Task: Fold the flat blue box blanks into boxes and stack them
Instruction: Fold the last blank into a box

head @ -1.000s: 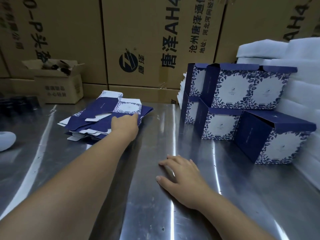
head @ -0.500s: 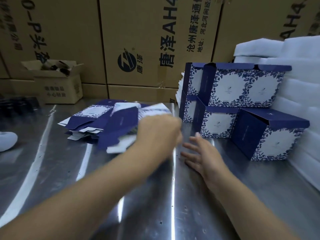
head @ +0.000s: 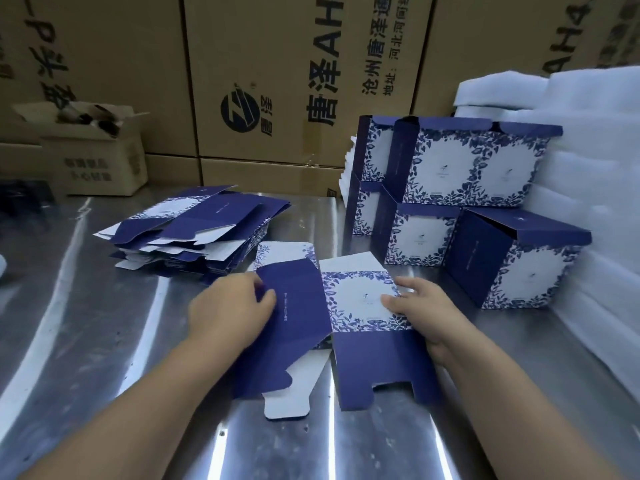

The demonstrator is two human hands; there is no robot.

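One flat blue box blank [head: 311, 317] with a white floral panel lies on the steel table in front of me. My left hand [head: 230, 308] grips its left edge, thumb on the dark blue panel. My right hand [head: 420, 311] holds its right edge, thumb on the white panel. A pile of flat blanks [head: 194, 230] sits behind to the left. Several folded boxes [head: 460, 168] are stacked at the right, with one more folded box [head: 516, 258] standing in front of them.
The steel table [head: 104, 323] runs across the view. Large brown cartons [head: 277, 74] form a wall behind. A small open carton [head: 93, 154] stands at the back left. White foam sheets [head: 595, 161] are piled along the right edge.
My left hand pulled one blank off the pile and brought it toward me. My right hand left the table and took the blank's right edge.
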